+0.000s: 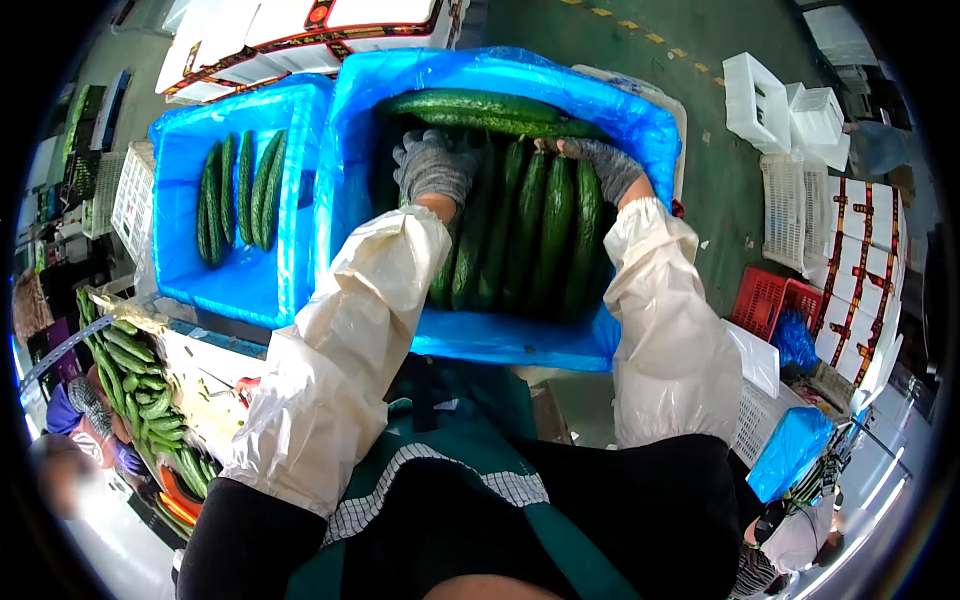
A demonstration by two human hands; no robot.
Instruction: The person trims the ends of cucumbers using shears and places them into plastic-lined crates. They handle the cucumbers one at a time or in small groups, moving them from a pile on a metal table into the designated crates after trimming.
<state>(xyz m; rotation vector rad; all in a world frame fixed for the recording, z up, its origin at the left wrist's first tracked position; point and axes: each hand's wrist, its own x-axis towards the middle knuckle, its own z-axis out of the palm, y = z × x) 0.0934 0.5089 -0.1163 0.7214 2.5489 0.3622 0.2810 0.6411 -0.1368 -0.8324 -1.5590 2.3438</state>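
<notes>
Rows of dark green cucumbers [530, 230] lie side by side in a large crate lined with blue plastic [480, 340]. More cucumbers [480, 105] lie crosswise along its far edge. My left hand [436, 168], in a grey glove, rests over the cucumbers at the crate's left side; its fingers are bent and slightly apart, and what lies under the palm is hidden. My right hand [600, 163], also gloved, reaches in from the right, with thumb and fingers at the far ends of the cucumbers; its fingertips are close together, and whether they grip one is unclear.
A smaller blue-lined crate [170, 240] with several cucumbers stands at the left. Loose cucumbers [140, 385] are heaped on a table at lower left, beside another person. White boxes [350, 20] stand beyond the crates. A red basket [765, 300] and foam boxes [755, 100] are at the right.
</notes>
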